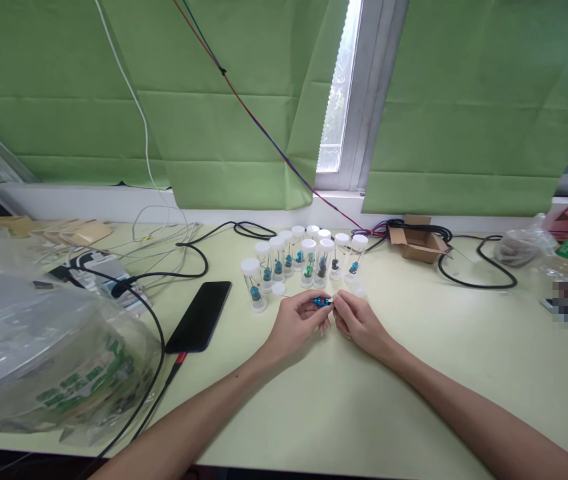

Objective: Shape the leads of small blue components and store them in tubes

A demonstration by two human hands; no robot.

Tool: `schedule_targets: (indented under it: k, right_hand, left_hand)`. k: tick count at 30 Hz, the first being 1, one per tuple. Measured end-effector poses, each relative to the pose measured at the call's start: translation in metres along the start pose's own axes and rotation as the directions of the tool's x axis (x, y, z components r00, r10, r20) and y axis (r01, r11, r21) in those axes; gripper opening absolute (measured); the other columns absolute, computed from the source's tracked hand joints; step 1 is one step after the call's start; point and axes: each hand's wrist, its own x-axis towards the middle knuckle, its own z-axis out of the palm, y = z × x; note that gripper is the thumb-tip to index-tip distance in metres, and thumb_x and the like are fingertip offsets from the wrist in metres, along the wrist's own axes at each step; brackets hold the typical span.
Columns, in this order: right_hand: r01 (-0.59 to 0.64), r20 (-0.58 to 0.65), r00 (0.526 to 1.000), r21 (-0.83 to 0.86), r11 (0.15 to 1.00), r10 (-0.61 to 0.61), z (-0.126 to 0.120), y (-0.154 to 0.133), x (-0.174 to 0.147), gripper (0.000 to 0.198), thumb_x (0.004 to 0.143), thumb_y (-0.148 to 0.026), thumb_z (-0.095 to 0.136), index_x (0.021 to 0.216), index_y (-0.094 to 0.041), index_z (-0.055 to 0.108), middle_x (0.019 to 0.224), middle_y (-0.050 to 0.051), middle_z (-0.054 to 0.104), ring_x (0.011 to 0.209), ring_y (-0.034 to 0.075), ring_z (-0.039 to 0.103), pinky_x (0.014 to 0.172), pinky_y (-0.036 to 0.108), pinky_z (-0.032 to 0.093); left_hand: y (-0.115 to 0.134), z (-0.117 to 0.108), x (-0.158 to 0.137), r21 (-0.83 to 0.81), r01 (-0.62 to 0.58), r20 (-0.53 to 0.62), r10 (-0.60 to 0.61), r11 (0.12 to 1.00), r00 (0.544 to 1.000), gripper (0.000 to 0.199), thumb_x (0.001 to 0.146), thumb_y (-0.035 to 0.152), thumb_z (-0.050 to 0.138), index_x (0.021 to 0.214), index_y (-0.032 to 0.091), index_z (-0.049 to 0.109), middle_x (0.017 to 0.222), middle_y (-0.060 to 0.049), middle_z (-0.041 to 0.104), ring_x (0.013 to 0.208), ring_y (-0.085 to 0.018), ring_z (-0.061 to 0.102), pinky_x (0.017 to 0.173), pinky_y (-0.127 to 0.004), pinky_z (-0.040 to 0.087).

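Over the table's middle, my left hand [298, 320] closes its fingers around a small shiny blue piece [321, 301] whose exact kind I cannot make out. My right hand [359, 320] pinches at the right end of that piece, where a small pale and dark bit shows. Just beyond both hands stand several clear tubes [323, 267] with white caps, holding small blue, green or dark items with thin stems. One tube [254, 287] stands nearest my left hand. A loose white cap [279, 289] lies by the tubes, and another clear-white round piece [359, 291] lies behind my right hand.
Left of my arms lies a black phone [199, 317] with a red-tipped cable plugged in. A large plastic bag [54, 360] fills the left side, near a power strip [109, 277]. At the back are a small open carton [418, 243] and coiled black cables [494, 283].
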Motion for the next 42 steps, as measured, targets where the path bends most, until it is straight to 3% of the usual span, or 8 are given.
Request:
schedule_targets:
  k: [24,29,36,42]
  right_hand:
    - [-0.055,-0.046,0.998,-0.104,0.993,0.05,0.001,0.005,0.002,0.065,0.098,-0.062,0.029,0.051,-0.02,0.045,0.041,-0.003,0.04,0.038,0.01,0.036,0.043,0.025,0.03]
    - [-0.011,-0.093,0.996,-0.089,0.996,0.003,0.002,0.002,0.002,0.057,0.098,-0.059,0.031,0.06,-0.02,0.046,0.046,-0.004,0.042,0.042,0.01,0.038,0.045,0.025,0.033]
    - [0.02,-0.039,0.999,-0.064,0.998,-0.022,0.001,-0.005,0.0,0.028,0.096,-0.048,0.048,0.098,-0.02,0.049,0.054,-0.009,0.042,0.044,0.009,0.036,0.043,0.021,0.031]
    - [0.047,-0.027,0.998,-0.081,0.996,-0.049,0.001,-0.005,-0.001,0.024,0.098,-0.044,0.046,0.097,-0.02,0.048,0.054,-0.009,0.043,0.045,0.009,0.037,0.045,0.022,0.033]
  left_hand:
    - [-0.003,0.001,-0.003,0.087,-0.038,-0.014,0.039,0.995,0.999,0.022,0.084,0.034,0.068,0.097,0.015,0.068,0.067,-0.002,0.064,0.055,-0.011,0.056,0.058,-0.024,0.049]
    - [-0.003,0.001,-0.001,0.005,-0.011,-0.033,0.011,1.0,0.999,0.025,0.082,0.035,0.07,0.097,0.015,0.067,0.065,-0.001,0.063,0.056,-0.012,0.057,0.057,-0.025,0.05]
    - [0.001,-0.001,0.002,-0.051,0.027,-0.114,-0.033,0.998,0.993,0.028,0.079,0.035,0.073,0.095,0.014,0.066,0.058,0.0,0.062,0.054,-0.013,0.058,0.054,-0.025,0.048]
    - [0.0,-0.002,0.003,-0.055,0.03,-0.096,-0.035,0.998,0.995,0.024,0.081,0.032,0.07,0.095,0.013,0.065,0.058,0.0,0.062,0.053,-0.012,0.056,0.054,-0.025,0.048]
